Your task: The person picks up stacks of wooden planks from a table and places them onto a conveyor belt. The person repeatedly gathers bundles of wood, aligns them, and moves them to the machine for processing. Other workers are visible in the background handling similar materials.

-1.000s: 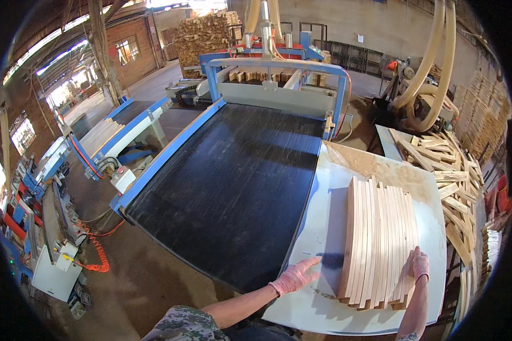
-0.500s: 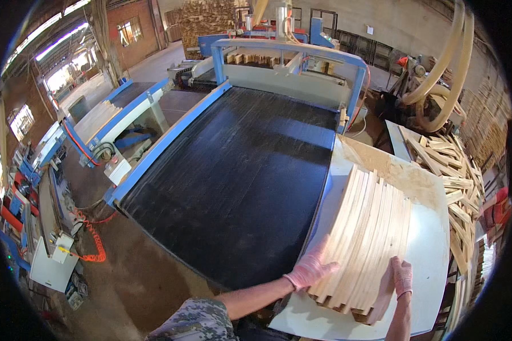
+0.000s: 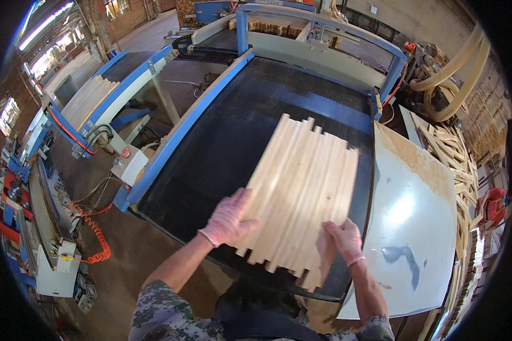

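Note:
Pale wooden strips (image 3: 301, 193) lie side by side as a flat batch over the near part of a black conveyor belt (image 3: 205, 170), their ends staggered. My left hand (image 3: 228, 219), in a pink-and-white work glove, grips the batch along its left edge, thumb lying toward the top face. On the opposite edge my right hand (image 3: 346, 241), gloved alike, holds the near right corner with its thumb on top. Between them the strips are squeezed together. Whether the batch rests fully on the belt or is slightly raised, I cannot tell.
Right of the belt is a white board (image 3: 409, 227) with sawdust at its far end. Beyond it lies a heap of loose wooden sticks (image 3: 449, 153). A blue frame (image 3: 324, 23) spans the belt's far end. A control box with a red button (image 3: 125, 153) stands left.
Both hands have carried the batch of wooden strips leftward from the white board to over the black belt. The view has also shifted.

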A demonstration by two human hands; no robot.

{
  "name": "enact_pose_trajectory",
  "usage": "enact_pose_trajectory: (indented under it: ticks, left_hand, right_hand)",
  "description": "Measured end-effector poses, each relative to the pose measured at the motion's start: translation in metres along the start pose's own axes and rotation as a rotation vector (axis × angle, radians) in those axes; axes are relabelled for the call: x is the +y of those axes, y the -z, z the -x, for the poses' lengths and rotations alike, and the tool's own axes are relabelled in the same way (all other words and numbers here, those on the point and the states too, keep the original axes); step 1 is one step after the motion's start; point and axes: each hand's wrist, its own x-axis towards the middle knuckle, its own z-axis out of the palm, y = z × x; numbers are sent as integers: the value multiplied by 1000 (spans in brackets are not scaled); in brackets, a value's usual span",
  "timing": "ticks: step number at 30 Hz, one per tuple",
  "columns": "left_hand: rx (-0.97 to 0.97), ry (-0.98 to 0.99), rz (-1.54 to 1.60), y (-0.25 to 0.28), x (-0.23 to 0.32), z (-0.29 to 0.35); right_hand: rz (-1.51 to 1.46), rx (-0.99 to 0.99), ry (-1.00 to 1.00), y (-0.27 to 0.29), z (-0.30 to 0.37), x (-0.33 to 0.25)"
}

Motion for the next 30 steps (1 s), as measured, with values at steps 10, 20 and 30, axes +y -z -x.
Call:
enact_pose_trajectory:
  ticks: [10,20,30]
  left_hand:
    - [-19,567,-553,129,-152,27]
    - [236,664,-351,144,-167,41]
    - [325,-146,561,-11,153,-17]
  right_hand:
    - [80,-253,190,-263,-63,-103]
    - [-169,-647,387,-256,-33,-79]
    - [-801,-671,249,-12,228,176]
